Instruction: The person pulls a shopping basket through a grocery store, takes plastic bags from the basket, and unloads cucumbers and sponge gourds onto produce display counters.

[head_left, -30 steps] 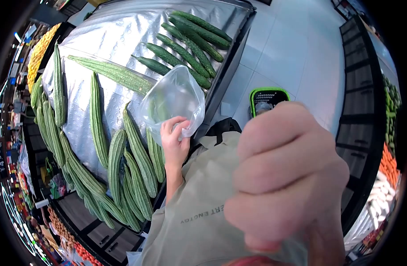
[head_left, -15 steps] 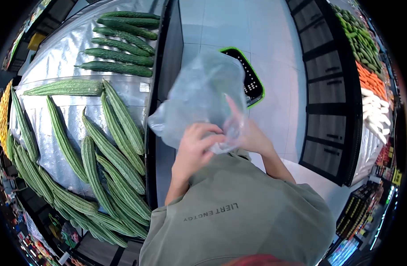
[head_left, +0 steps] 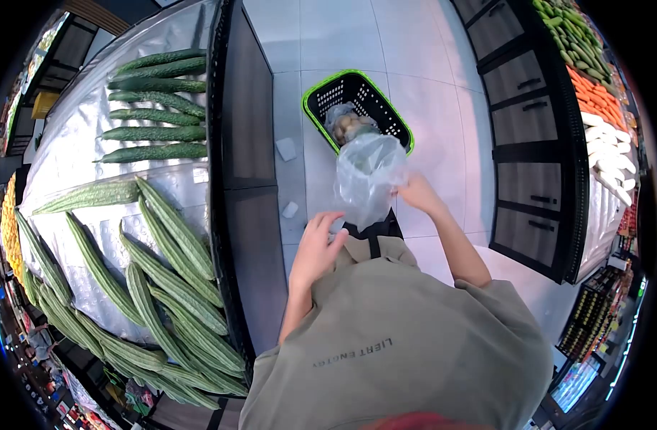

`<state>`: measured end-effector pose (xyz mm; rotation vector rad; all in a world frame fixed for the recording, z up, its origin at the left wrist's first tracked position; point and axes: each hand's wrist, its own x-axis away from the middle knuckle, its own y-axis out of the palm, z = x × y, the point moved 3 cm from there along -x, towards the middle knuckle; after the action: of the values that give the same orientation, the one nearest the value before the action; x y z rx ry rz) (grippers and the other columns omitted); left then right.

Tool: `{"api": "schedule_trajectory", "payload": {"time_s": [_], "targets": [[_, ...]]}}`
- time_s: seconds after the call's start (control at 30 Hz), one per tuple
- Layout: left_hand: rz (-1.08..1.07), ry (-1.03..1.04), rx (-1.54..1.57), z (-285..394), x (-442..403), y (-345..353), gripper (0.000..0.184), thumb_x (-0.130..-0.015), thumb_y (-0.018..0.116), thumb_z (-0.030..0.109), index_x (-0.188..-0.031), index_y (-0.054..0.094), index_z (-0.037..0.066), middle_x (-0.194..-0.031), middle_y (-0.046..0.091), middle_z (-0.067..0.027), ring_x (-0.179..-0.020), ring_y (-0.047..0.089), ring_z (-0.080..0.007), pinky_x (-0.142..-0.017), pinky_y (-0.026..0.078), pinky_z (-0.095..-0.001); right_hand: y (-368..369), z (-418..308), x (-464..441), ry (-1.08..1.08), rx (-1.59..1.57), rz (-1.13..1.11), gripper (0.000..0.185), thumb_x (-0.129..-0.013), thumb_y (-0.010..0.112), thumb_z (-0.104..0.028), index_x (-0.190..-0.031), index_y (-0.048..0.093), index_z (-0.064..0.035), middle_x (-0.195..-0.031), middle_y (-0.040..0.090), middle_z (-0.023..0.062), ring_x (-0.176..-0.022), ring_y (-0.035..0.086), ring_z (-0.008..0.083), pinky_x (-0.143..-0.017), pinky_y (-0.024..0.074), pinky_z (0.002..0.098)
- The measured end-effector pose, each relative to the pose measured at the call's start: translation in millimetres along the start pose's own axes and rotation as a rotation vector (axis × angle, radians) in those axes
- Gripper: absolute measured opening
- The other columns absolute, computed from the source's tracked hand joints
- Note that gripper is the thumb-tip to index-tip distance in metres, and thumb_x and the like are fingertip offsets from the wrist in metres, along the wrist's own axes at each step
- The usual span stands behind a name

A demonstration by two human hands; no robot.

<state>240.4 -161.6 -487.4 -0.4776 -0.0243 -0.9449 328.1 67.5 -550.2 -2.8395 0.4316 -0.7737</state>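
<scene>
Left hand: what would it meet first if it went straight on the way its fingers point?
The left hand would probably meet the plastic bag first, near its lower end; one view leaves depth unclear, so they may be touching.

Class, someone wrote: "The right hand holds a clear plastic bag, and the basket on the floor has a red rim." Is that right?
Not quite: the head view shows the basket has a green rim. The right hand does hold the bag.

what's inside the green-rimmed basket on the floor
The green-rimmed basket holds a clear bag of roundish tan items. The plastic bag in your right hand hides its near corner, so I can't see what's there.
</scene>
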Motion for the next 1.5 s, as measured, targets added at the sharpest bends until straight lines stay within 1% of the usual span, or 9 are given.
{"api": "schedule_trajectory", "payload": {"time_s": [0.27,0.4,0.53,0.73,0.87,0.97,1.17,1.43,1.5], "targets": [[-0.078,-0.364,-0.085,-59.7,-80.8,88.0,0.026,-0.08,0.055,0.014,-0.103,0.056,0.002,-0.1,0.055,-0.0166,-0.09,0.055,-0.0313,-0.077,0.044,-0.0358,-94.1,92.2,-206.5,0.114,0.166,0.083,0.03,-0.077,0.054,-0.019,-0.103,0.059,-0.0057,-0.08,0.064,0.0151,-0.074,0.063,0.0244,-0.068,0.049,0.0336],[-0.072,-0.51,-0.065,-90.5,-115.9,130.8,0.023,-0.08,0.055,0.01,-0.101,0.056,0.001,-0.099,0.056,-0.0165,-0.087,0.055,-0.0313,-0.077,0.045,-0.0353,-98.1,146.8,-325.1,-0.149,0.335,0.157,0.038,-0.077,0.058,-0.028,-0.108,0.056,-0.0082,-0.099,0.061,0.019,-0.093,0.057,0.0357,-0.082,0.0454,0.0407],[-0.103,-0.623,-0.023,-130.5,-140.6,170.0,0.023,-0.08,0.055,0.01,-0.1,0.055,0.0,-0.099,0.055,-0.017,-0.089,0.054,-0.0345,-0.078,0.044,-0.0376,-84.1,228.5,-409.4,-0.054,0.481,0.157,0.099,-0.068,0.066,-0.044,-0.138,0.01,-0.0017,-0.126,0.042,0.025,-0.112,0.047,0.0369,-0.092,0.0402,0.0388],[-0.065,-0.428,-0.095,-254.7,-237.0,215.4,0.031,-0.079,0.056,0.013,-0.108,0.05,0.001,-0.097,0.055,-0.0185,-0.091,0.053,-0.0346,-0.08,0.043,-0.0383,-38.8,374.7,-392.6,0.297,0.523,0.051,0.067,-0.074,0.055,-0.049,-0.119,0.043,-0.0002,-0.113,0.05,0.0277,-0.104,0.052,0.0373,-0.088,0.0425,0.0418],[-0.132,-0.386,-0.366,-364.3,-330.1,254.2,0.041,-0.077,0.057,0.015,-0.113,0.047,0.0,-0.101,0.053,-0.018,-0.096,0.052,-0.0323,-0.082,0.042,-0.0392,-37.1,455.9,-350.3,0.847,0.271,-0.185,0.055,-0.075,0.054,-0.034,-0.118,0.043,-0.0012,-0.112,0.05,0.0291,-0.101,0.054,0.0392,-0.088,0.0434,0.0408],[-0.429,-0.411,-0.67,-411.3,-369.7,280.7,0.053,-0.073,0.06,0.015,-0.12,0.041,0.002,-0.107,0.051,-0.0161,-0.101,0.049,-0.0306,-0.083,0.041,-0.0396,-22.8,485.6,-337.0,0.411,0.683,-0.268,0.062,-0.073,0.056,-0.023,-0.127,0.033,-0.0044,-0.124,0.041,0.0285,-0.104,0.053,0.0361,-0.089,0.0431,0.0396],[-0.54,-0.39,-1.078,-444.5,-346.9,315.8,0.078,-0.071,0.061,0.018,-0.137,0.02,0.009,-0.115,0.045,-0.0126,-0.105,0.045,-0.0265,-0.086,0.036,-0.0382,2.2,461.0,-355.4,0.588,0.99,-0.414,0.07,-0.078,0.052,-0.022,-0.138,0.018,-0.0094,-0.121,0.042,0.0215,-0.105,0.053,0.0336,-0.086,0.045,0.0413],[-0.668,-0.434,-0.991,-457.1,-342.6,314.5,0.075,-0.074,0.058,0.018,-0.138,0.019,0.012,-0.107,0.047,-0.0134,-0.101,0.045,-0.0258,-0.087,0.033,-0.036,5.7,498.0,-362.4,0.283,1.312,-0.262,0.03,-0.084,0.043,-0.014,-0.111,0.047,-0.0013,-0.094,0.061,0.0114,-0.083,0.062,0.024,-0.068,0.0498,0.0337],[-0.694,-0.454,-0.978,-456.6,-348.4,312.5,0.077,-0.074,0.058,0.018,-0.139,0.016,0.012,-0.108,0.049,-0.0156,-0.102,0.046,-0.0267,-0.086,0.034,-0.0358,-1.7,498.1,-362.4,0.268,1.367,-0.516,0.023,-0.084,0.042,-0.016,-0.099,0.057,-0.0042,-0.094,0.061,0.0105,-0.082,0.062,0.0229,-0.069,0.0494,0.0333]]}}
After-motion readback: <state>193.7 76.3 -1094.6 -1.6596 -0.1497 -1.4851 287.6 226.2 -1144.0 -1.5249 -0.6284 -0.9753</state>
